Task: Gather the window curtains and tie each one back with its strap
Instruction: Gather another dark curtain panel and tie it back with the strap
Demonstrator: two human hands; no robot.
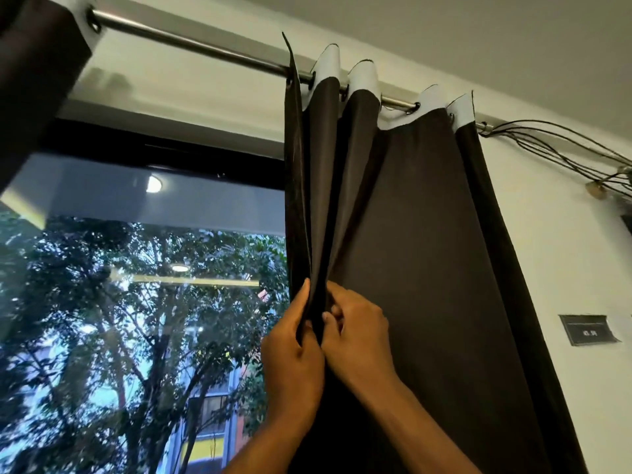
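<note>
A dark brown curtain (427, 234) with a white top band hangs by eyelets from a metal rod (191, 42) at the right of the window. Its left edge is bunched into folds. My left hand (292, 357) grips the outer folds at the curtain's left edge. My right hand (355, 336) sits right beside it, fingers curled round the neighbouring folds. A second dark curtain (37, 80) hangs at the top left corner, partly out of frame. No strap shows in view.
The window (136, 302) looks out on trees and a building. Several thin cables (561, 142) run from the rod's right end along the white wall. A small dark plate (586, 330) is fixed to the wall right of the curtain.
</note>
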